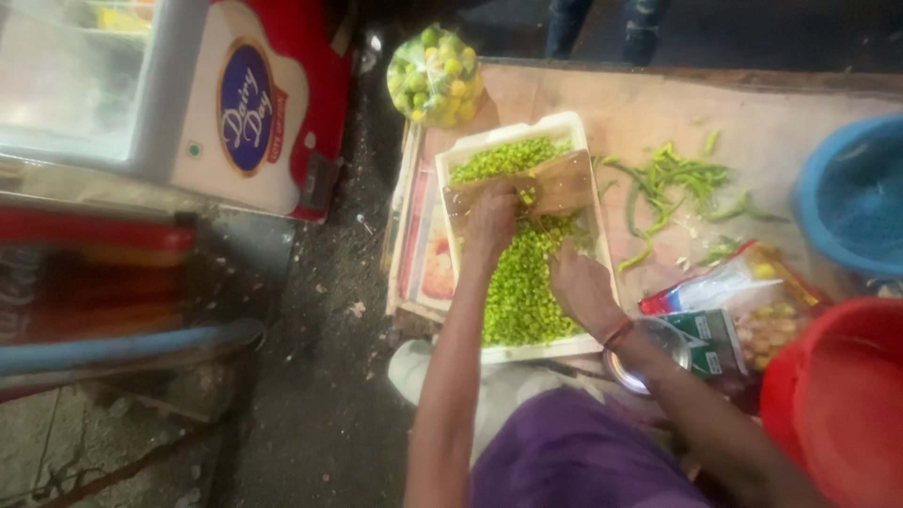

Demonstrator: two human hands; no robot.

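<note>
The person's left hand (491, 218) rests on a small wooden cutting board (555, 184) laid across the far part of a white rectangular plastic tray (513, 134), its fingers curled down around something small and green; how tightly they close I cannot tell. The right hand (578, 282) hangs over the tray's right edge, loosely bent, and whether it grips anything is hidden from here. The tray is filled with chopped green chilli pieces (523, 292), heaped mostly in its near half, and it sits on the pinkish counter (781, 122). To the right of the tray lie whole long green chillies (673, 183), scattered loosely. At the far end, just beyond the tray, stands a clear plastic bag of small yellow-green lemons (435, 75). On the right edge are a blue plastic tub (851, 188) and, nearer, a red plastic bucket (842, 395). A round steel bowl (649, 348) sits by the right wrist.
</note>
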